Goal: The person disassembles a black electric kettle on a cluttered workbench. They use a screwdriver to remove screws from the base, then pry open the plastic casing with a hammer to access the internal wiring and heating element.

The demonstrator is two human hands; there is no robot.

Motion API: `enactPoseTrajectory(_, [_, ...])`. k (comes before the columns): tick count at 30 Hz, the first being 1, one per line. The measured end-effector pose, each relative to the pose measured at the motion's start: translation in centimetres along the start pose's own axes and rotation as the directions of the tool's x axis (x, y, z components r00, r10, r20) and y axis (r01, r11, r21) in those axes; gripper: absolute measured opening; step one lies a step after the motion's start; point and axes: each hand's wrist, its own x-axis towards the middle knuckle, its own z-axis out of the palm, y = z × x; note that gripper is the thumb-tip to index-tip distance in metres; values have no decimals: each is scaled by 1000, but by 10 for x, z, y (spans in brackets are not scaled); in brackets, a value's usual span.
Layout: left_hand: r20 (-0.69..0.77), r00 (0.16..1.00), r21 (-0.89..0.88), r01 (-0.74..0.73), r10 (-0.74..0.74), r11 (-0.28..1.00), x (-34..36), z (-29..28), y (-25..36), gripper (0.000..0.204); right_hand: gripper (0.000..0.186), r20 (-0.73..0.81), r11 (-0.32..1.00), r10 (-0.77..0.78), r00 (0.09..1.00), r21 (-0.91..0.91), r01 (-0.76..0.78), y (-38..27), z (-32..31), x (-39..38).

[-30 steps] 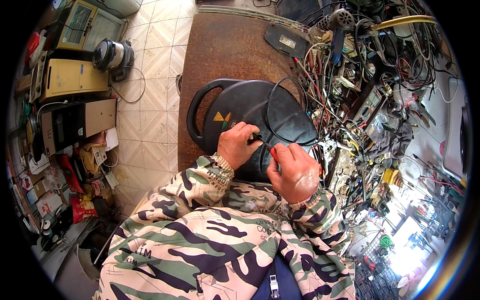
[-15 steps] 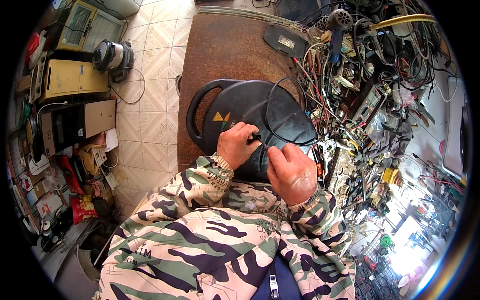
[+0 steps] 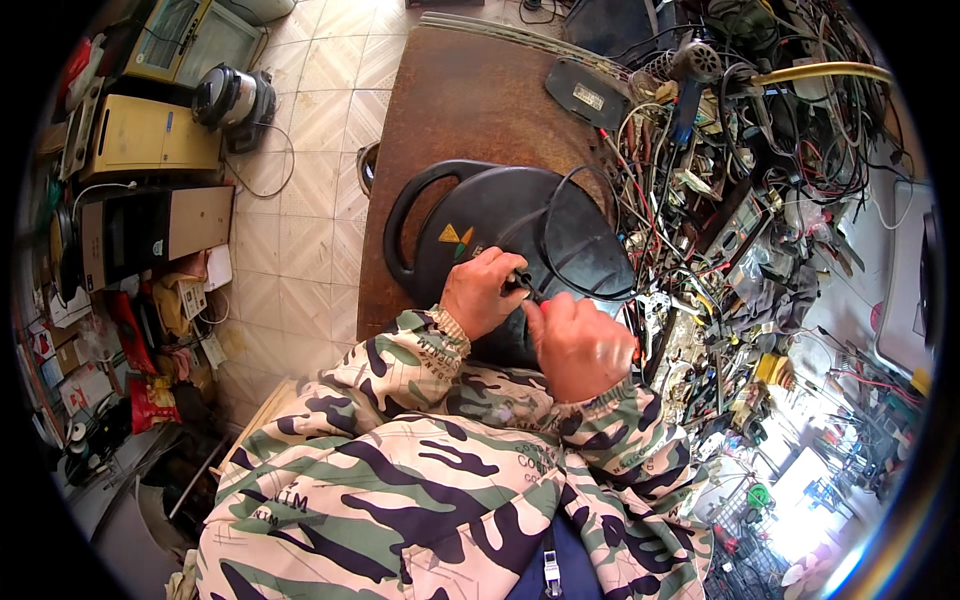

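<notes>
Left grip (image 3: 483,292) curls just beside the palm-down right grip (image 3: 583,346).

Bright, uneven light, with white burnt-out glare well below and right of the right hand (image 3: 582,345).
Pale floor tiles (image 3: 325,150) shine beyond the left hand (image 3: 482,290); soft sheen marks the black appliance cover (image 3: 500,220); the small dark piece (image 3: 521,281) between the hands is hard to make out; fisheye bends the tabletop (image 3: 460,90) edges.
</notes>
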Motion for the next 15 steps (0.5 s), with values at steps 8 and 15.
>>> enactPoseTrajectory(8, [-447,891,227,193,-74,954,9,-75,-57,47,31,-239,965,-212,948,103,242,24,10,-2])
enactPoseTrajectory(15, [-218,897,-95,373,-385,923,4,-64,-143,53,31,-271,954,-245,931,104,281,29,6,5])
